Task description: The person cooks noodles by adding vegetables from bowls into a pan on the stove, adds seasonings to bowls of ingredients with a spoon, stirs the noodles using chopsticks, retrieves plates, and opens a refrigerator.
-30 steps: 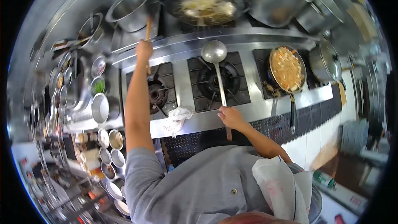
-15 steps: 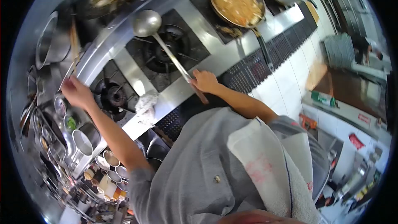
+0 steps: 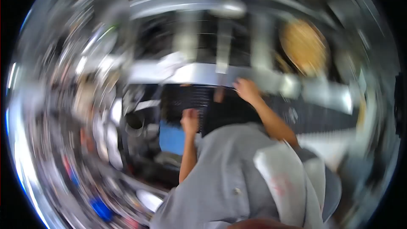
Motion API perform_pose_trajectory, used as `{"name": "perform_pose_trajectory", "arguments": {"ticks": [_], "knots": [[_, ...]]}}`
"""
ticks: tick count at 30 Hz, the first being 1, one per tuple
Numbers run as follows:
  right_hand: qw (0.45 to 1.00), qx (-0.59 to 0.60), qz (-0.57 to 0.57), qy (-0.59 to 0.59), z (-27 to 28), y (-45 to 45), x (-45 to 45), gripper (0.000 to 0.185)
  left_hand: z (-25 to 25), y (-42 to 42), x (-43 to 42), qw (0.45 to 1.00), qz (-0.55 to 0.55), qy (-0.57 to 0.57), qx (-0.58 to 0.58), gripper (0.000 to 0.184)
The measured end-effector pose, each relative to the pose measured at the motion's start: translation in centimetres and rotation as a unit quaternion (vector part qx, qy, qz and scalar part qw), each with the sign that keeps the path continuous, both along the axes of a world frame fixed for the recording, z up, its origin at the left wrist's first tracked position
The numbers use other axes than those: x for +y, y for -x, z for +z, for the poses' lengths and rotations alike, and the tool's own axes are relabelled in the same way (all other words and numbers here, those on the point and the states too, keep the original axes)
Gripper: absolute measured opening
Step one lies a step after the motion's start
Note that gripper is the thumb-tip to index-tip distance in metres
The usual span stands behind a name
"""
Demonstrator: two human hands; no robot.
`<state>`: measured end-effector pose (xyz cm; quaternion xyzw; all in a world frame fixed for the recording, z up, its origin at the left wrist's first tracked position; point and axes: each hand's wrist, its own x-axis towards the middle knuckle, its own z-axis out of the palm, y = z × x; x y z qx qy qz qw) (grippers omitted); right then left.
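Observation:
The view is heavily smeared by motion. My left hand is low in front of the stove, beside a blue surface; its fingers are blurred, and no chopsticks can be made out in it. Just right of the ladle's brown handle end stands my right hand, apart from the handle, its fingers too blurred to read. The ladle lies across the middle burner with its bowl away from me. On the right burner sits a pan of orange-brown food.
A white cloth lies on the stove's steel front edge. Blurred bowls and containers fill the left side. A dark perforated strip runs along the stove front.
My left hand has come back from the far left toward my body, and the chopsticks are no longer visible. My right hand has left the ladle handle. The view has turned.

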<state>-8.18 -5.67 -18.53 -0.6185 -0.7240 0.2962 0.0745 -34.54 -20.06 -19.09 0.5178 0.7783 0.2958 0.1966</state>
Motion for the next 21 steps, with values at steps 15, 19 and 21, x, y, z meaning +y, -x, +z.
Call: {"name": "perform_pose_trajectory", "arguments": {"ticks": [15,19,21], "knots": [[0.907,0.1,0.366,-0.183,4.6,14.5,-3.7,0.012,-1.2,-10.1,-28.7,0.843,0.493,0.073,-0.201,0.027],[0.875,0.123,0.428,-0.19,5.2,18.1,-7.0,0.014,1.2,-10.2,-30.0,0.826,0.536,0.034,-0.171,0.028],[0.861,0.114,0.46,-0.183,4.6,19.1,-8.6,0.02,4.3,-9.5,-30.3,0.811,0.552,0.011,-0.196,0.028]]}}
